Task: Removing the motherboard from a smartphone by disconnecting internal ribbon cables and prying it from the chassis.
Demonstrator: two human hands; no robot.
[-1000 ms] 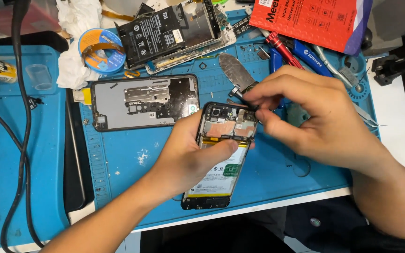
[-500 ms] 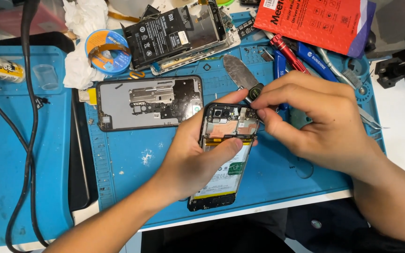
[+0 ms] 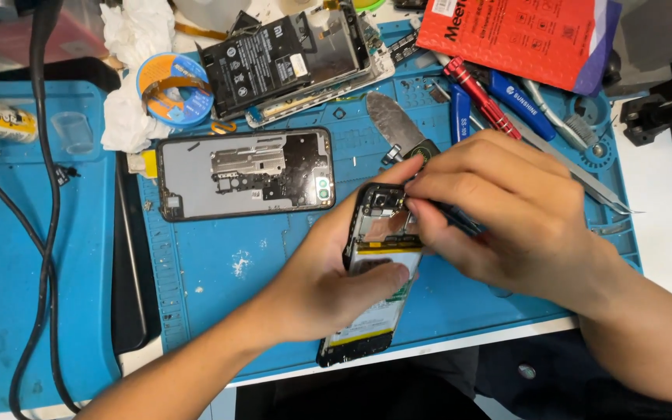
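- Left hand [image 3: 328,284]: wrapped around the opened phone [image 3: 371,276] from its left side, thumb laid across the battery, fingers underneath; phone held slightly tilted, just above the blue work mat [image 3: 219,264].
- Right hand [image 3: 507,214]: fingers pinched shut on a thin dark tool [image 3: 456,220], tip down at the phone's top end near the camera; tool possibly tweezers, mostly hidden by the fingers.
- Just beyond the knuckles: a metal spudger blade [image 3: 390,120] lying flat on the mat.
- To the left of the held phone: a separate phone frame [image 3: 246,173], flat, well apart from both hands.
- Farther up: another dismantled phone with a black battery [image 3: 289,58], beside a roll of tape [image 3: 174,89] on white tissue.
- Upper right: red screwdriver [image 3: 480,97], blue-handled tool [image 3: 519,93], long tweezers [image 3: 585,183], red packet [image 3: 519,35].
- Far left: black cable [image 3: 44,233] across a second blue mat.
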